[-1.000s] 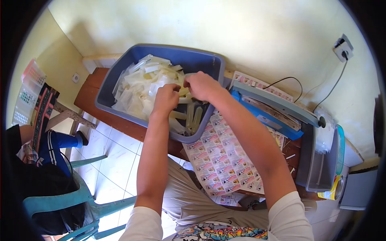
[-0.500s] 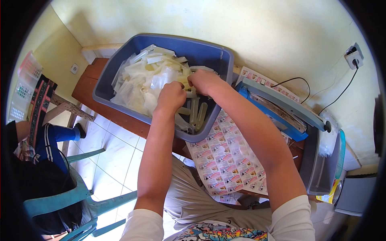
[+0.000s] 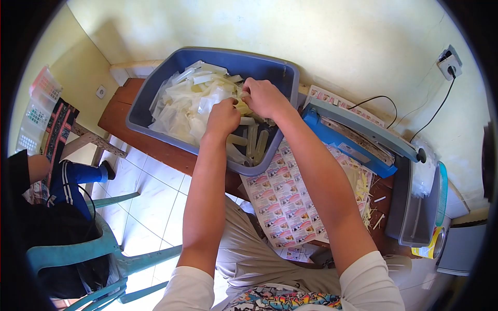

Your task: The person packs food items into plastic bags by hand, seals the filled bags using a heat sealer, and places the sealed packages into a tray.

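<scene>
Blue-grey tub: large loose heap of translucent plastic pieces, seemingly most of it unsorted; left hand, fingers curled, contents (if any) hidden. Few tubes, near right corner, possibly done; right hand, fingers bent inward, hold indeterminable.

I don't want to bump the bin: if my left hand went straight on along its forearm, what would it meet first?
Most likely the pale plastic pieces just ahead of your left hand, before the bin's far wall. Its height above them is unclear from this single view.
</scene>
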`<state>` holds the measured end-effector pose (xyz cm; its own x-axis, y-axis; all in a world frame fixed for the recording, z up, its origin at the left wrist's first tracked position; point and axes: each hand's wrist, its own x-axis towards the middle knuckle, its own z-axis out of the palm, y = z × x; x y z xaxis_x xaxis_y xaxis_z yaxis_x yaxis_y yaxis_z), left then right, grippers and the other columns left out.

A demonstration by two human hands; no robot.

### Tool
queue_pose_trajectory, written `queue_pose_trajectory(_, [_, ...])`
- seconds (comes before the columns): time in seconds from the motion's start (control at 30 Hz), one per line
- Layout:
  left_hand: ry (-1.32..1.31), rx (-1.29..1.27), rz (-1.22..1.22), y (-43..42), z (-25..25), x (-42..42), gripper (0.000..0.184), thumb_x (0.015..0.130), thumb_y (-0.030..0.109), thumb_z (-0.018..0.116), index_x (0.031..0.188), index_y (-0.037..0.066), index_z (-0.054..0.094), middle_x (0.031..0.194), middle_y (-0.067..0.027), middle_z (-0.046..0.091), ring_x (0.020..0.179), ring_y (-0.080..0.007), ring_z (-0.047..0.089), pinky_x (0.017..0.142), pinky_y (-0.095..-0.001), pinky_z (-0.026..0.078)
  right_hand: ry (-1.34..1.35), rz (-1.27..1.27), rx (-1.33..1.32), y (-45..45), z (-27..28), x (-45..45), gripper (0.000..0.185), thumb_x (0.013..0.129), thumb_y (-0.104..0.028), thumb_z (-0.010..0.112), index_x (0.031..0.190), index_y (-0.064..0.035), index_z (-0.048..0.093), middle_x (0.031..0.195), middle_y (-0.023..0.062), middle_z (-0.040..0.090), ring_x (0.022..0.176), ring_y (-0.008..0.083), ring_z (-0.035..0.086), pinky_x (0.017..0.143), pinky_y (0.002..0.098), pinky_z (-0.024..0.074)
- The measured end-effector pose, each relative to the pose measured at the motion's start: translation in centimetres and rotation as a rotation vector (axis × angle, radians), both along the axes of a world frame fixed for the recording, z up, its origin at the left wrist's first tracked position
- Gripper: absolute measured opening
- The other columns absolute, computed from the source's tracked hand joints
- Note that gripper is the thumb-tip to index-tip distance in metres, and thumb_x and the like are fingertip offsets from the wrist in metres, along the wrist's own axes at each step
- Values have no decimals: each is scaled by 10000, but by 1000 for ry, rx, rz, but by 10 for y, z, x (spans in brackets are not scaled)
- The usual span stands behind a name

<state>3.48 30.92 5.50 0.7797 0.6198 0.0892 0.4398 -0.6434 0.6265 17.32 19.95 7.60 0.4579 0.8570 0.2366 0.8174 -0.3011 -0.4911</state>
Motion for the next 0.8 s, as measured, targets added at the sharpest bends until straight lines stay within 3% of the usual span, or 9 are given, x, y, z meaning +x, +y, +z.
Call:
queue_pose_trajectory(0.1, [-73, -43, -42, -10, 10, -1, 435, 901, 34, 609, 1314, -19, 734, 1214, -277, 771, 1167, -435, 736, 1055, -488, 563, -24, -8, 189, -6, 5, -3, 219, 973, -160, 750, 1096, -15, 641, 1010, 226, 771, 981, 432, 749, 856, 499, 593])
queue_pose_trajectory(0.27, [-327, -61, -67, -21, 18, 4, 423, 847, -4, 804, 1260, -11, 713, 1135, -222, 788, 1071, -400, 761, 954, -460, 598, 52, 17, 443, -22, 20, -15, 223, 952, -143, 767, 1064, -22, 618, 987, 190, 760, 935, 397, 761, 838, 474, 609])
queue_pose_trajectory(0.33, [-408, 29, -98, -32, 30, -1, 398, 842, -3, 826, 1223, -1, 713, 1107, -206, 777, 1041, -397, 755, 926, -458, 598, 108, 68, 679, -34, 23, -24, 242, 950, -113, 797, 1079, -14, 618, 966, 161, 765, 909, 317, 784, 790, 412, 624])
queue_pose_trajectory(0.43, [-532, 128, -169, -55, 50, -10, 350, 835, -16, 840, 1159, 14, 711, 1070, -178, 748, 1003, -391, 737, 890, -460, 590, 264, 24, 782, -72, 30, -41, 243, 961, -96, 804, 1097, -14, 620, 976, 137, 769, 930, 237, 789, 750, 367, 639])
queue_pose_trajectory(0.47, [-572, 143, -210, -64, 55, -13, 327, 833, -31, 832, 1131, 20, 708, 1061, -166, 730, 995, -389, 723, 883, -465, 584, 297, 21, 821, -86, 29, -44, 255, 991, -87, 776, 1198, -2, 654, 1059, 142, 765, 990, 207, 776, 756, 341, 661])
queue_pose_trajectory(0.6, [-698, 269, -318, -108, 64, -20, 322, 811, -47, 825, 1109, 37, 736, 1093, -142, 709, 1036, -388, 680, 892, -473, 557, 265, -13, 740, -157, 51, -63, 394, 978, -39, 747, 1367, -43, 687, 1199, 164, 723, 1046, 238, 757, 815, 342, 683])
queue_pose_trajectory(0.7, [-738, 316, -460, -141, 73, -22, 332, 821, -55, 825, 1128, 47, 752, 1125, -133, 727, 1032, -377, 696, 897, -459, 575, -23, 5, 581, -215, 59, -62, 413, 950, -27, 755, 1358, -58, 697, 1185, 159, 720, 995, 252, 757, 785, 347, 682])
queue_pose_trajectory(0.73, [-739, 320, -511, -151, 70, -20, 338, 809, -41, 838, 1124, 51, 760, 1134, -124, 722, 1062, -367, 687, 918, -461, 567, 27, -46, 548, -232, 62, -68, 375, 926, -42, 773, 1296, -51, 714, 1174, 164, 721, 972, 309, 755, 806, 376, 658])
queue_pose_trajectory(0.8, [-738, 300, -586, -171, 65, -16, 335, 804, -35, 844, 1117, 54, 763, 1133, -119, 721, 1061, -363, 687, 918, -459, 566, -14, -113, 484, -262, 65, -76, 326, 919, -56, 785, 1239, -52, 719, 1164, 161, 730, 986, 330, 755, 828, 392, 641])
